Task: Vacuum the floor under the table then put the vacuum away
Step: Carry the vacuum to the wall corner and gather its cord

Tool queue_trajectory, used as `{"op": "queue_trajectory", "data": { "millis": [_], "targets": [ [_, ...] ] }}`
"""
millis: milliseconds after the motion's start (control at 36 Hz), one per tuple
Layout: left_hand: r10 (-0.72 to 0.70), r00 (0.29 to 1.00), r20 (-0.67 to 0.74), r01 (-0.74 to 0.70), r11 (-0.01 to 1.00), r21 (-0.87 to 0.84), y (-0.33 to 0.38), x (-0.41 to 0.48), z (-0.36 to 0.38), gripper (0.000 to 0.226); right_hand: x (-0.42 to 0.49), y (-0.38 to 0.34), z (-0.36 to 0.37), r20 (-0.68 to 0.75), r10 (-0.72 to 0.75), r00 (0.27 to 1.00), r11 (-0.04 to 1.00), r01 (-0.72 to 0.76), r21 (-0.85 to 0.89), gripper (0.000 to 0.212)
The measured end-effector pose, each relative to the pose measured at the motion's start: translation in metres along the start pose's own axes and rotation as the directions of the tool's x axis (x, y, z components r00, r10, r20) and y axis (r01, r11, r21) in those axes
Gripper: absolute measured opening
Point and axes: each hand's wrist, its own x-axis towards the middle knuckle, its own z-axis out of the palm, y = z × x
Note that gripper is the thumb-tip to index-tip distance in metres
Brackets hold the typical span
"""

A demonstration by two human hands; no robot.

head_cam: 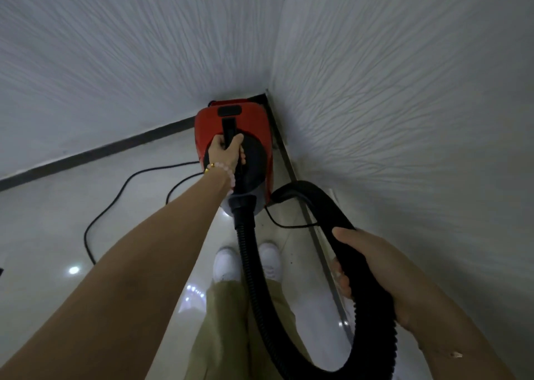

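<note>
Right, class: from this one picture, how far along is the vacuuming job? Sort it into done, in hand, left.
Done: vacuuming seems over; no table shows, and the red canister vacuum is at the corner of the white walls. In hand: the left hand holds its black handle, the right hand the black ribbed hose. Left: letting go and tidying the black cord trailing on the floor.

Dim, soft-focus — bowed wide-angle edges
</note>
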Motion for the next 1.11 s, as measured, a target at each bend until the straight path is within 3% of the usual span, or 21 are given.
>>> {"op": "queue_trajectory", "data": {
  "millis": [194,389,444,556,639,833,1111],
  "targets": [
    [-0.082,0.996,-0.033,0.076,0.985,-0.152,-0.009,0.03,0.025,0.023,0.009,-0.014,-0.012,-0.092,-0.096,0.991,0.994,0.09,-0.064,0.012],
    [-0.216,0.972,0.097,0.228,0.964,-0.137,-0.045,0.038,0.036,0.006,0.019,-0.021,-0.007,-0.145,-0.207,0.967,0.975,0.191,-0.117,0.006],
    [-0.246,0.964,0.099,0.252,0.966,-0.055,-0.056,0.041,0.03,0.02,0.022,-0.022,-0.005,-0.16,-0.219,0.963,0.973,0.203,-0.111,0.006],
    [-0.234,0.963,0.133,0.229,0.972,0.048,-0.066,0.04,0.017,0.014,0.026,-0.022,0.004,-0.128,-0.256,0.958,0.963,0.241,-0.124,0.011],
    [-0.24,0.961,0.14,0.235,0.971,0.049,-0.064,0.038,0.017,0.011,0.029,-0.024,0.01,-0.113,-0.29,0.95,0.95,0.271,-0.154,0.014],
    [-0.315,0.942,0.119,0.318,0.948,-0.009,-0.047,0.047,0.023,0.036,0.022,-0.029,0.01,-0.186,-0.377,0.908,0.923,0.352,-0.153,0.005],
    [-0.332,0.934,0.13,0.342,0.938,-0.061,-0.044,0.052,0.023,0.044,-0.005,-0.043,0.024,-0.109,-0.537,0.837,0.836,0.511,-0.2,0.025]
  ]
}}
